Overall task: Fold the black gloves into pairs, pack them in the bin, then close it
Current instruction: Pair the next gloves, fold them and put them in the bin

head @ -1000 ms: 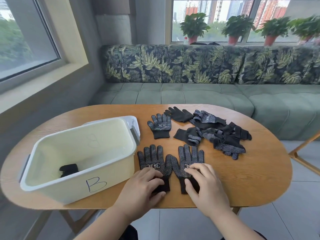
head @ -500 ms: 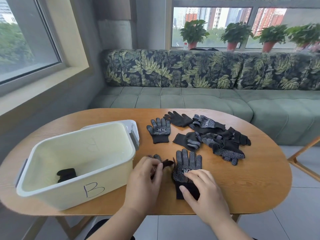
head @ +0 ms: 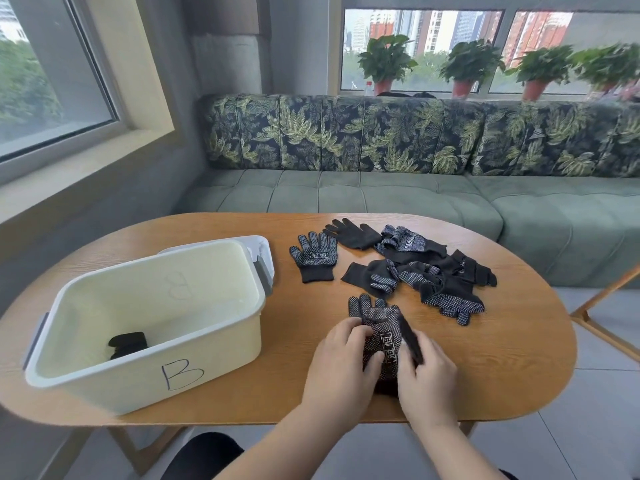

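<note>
Two black dotted gloves (head: 379, 323) lie stacked one on the other near the table's front edge, fingers pointing away from me. My left hand (head: 341, 367) grips the stack's left edge, thumb on top. My right hand (head: 429, 379) pinches its raised right edge. The cream bin (head: 138, 382) marked "B" stands open at the left, with one folded black pair (head: 127, 344) on its floor. A single glove (head: 315, 254) lies flat beyond the stack. A loose pile of several gloves (head: 426, 271) sits further right.
The bin's grey-white lid (head: 265, 252) lies under and behind the bin's far right corner. The oval wooden table (head: 519, 341) has a green sofa (head: 381, 199) behind it. A wooden frame leg (head: 602, 292) stands to the right on the tiled floor.
The two gloves lay side by side; my left hand lifted the left one and laid it over the right one. Both hands now hold the stack.
</note>
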